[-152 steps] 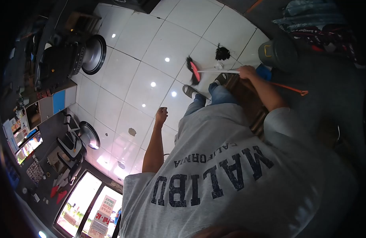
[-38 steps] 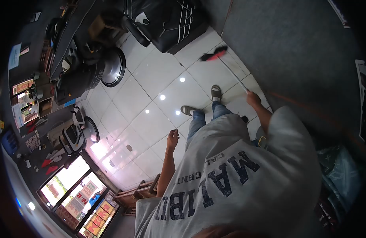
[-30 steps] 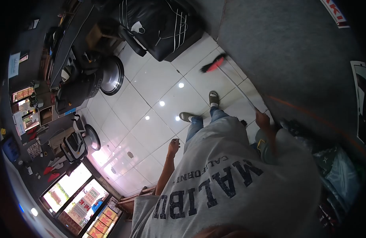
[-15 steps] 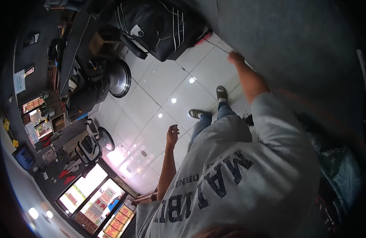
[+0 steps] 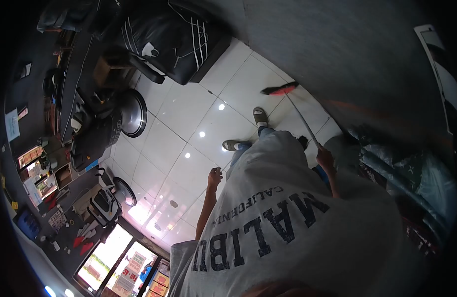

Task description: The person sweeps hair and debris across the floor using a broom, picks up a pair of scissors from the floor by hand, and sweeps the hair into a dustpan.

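The right hand (image 5: 325,157), right of centre, is clenched round the handle end of a broom (image 5: 286,89). The broom's red and black head lies on the tiled floor (image 5: 181,106) at the upper centre right, close to the dark wall. The left hand (image 5: 215,178), near the centre, hangs over the floor with its fingers loosely curled; whether anything small is pinched in them I cannot tell.

Just beside the right hand, a dark bin (image 5: 345,151) stands in shadow, and its contents cannot be made out. A blue thing (image 5: 320,173) shows partly below that hand, and a dark clump (image 5: 302,142) lies on the tiles just left of the broom handle.

At the left of the frame, an open-fronted cubby (image 5: 64,174) is set by the counter; what is inside is too dim to tell. At the upper left, a wooden box (image 5: 108,72) stands beside a black armchair (image 5: 181,67), on which lie a white mask (image 5: 149,49) and pale cords. Crumpled sheeting (image 5: 404,171), part of it shiny, fills the right side.
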A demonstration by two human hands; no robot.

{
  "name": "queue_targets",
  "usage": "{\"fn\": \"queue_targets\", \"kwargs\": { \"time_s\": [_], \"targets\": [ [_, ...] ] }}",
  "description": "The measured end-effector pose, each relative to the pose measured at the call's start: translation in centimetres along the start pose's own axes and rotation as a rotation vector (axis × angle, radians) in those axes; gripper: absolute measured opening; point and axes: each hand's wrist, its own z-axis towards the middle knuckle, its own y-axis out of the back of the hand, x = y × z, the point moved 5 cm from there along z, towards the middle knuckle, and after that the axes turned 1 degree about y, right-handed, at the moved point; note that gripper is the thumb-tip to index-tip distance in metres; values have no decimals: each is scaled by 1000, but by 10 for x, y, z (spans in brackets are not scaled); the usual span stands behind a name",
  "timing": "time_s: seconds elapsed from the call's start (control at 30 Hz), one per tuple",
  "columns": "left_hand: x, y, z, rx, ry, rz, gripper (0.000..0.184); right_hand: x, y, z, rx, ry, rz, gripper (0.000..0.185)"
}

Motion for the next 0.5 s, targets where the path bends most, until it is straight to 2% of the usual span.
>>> {"fn": "queue_targets", "kwargs": {
  "time_s": [0.07, 0.1, 0.2, 0.3, 0.4, 0.43, 0.5],
  "targets": [
    [-18, 1, 5, 4, -18, 42, 42, 1, 9, -15, -39, 18, 8, 41],
    [-30, 1, 7, 8, -43, 23, 40, 17, 20, -7, 63, -35, -33, 41],
    [-59, 2, 24, 14, -214, 6, 38, 62, 26, 61, -10, 39, -52, 42],
    [-95, 3, 30, 78, -275, 107, 37, 95, 41, 115, 36, -84, 151, 41],
    [-127, 12, 36, 58, -362, 144, 39, 55, -12, 111, 52, -74, 85, 45],
    [-139, 13, 34, 46, -362, 107, 39, 45, -15, 82, 92, -59, 101, 48],
    [-152, 13, 27, 31, -381, 58, 39, 13, -28, 17, 98, -199, 143, 39]
  ]
}}
